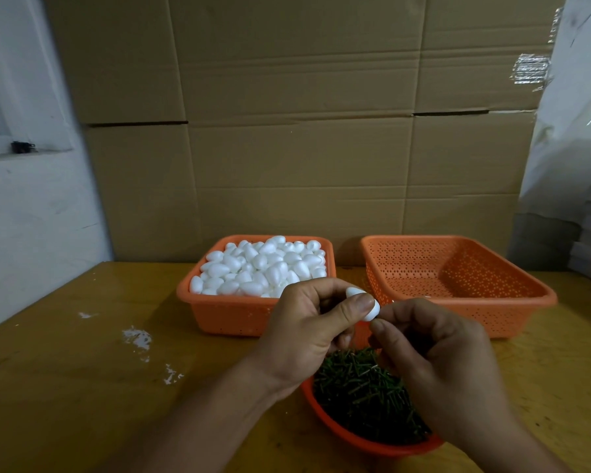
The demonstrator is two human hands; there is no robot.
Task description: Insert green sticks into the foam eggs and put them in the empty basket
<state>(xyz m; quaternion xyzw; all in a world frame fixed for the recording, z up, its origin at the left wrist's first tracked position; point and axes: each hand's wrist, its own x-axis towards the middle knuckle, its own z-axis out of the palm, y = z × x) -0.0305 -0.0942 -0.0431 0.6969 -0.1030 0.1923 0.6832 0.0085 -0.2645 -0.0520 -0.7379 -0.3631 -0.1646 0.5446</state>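
Here, at the lower centre of the frame, the left hand [307, 322] pinches one foam egg [365, 303] between thumb and curled fingers, the egg's free end turned toward the right hand [434, 349], probably so a stick can go straight into it. The right hand's thumb and forefinger are drawn together just beside the egg, as if pinching a stick, but no stick shows between them, so I cannot tell whether it holds one. Both hands hover over the basket of green sticks [362, 394] near the bottom edge, a sensible spot, since a dropped stick would likely fall back into the pile.

The sticks are short, thin and dark green, lying in a loose tangle. The egg is smooth, matte white and oval; being foam it should be light and easy to dent, so a gentle pinch suits it.

In the middle of the frame, left of centre, a full basket [219, 312] is heaped with white eggs. To the right sits the empty basket [492, 315], well within reach for dropping finished pieces. All three baskets are orange plastic with small perforations. They rest on a worn wooden table [65, 387] with white flecks at lower left. Flat brown cardboard [294, 114] fills the upper frame.
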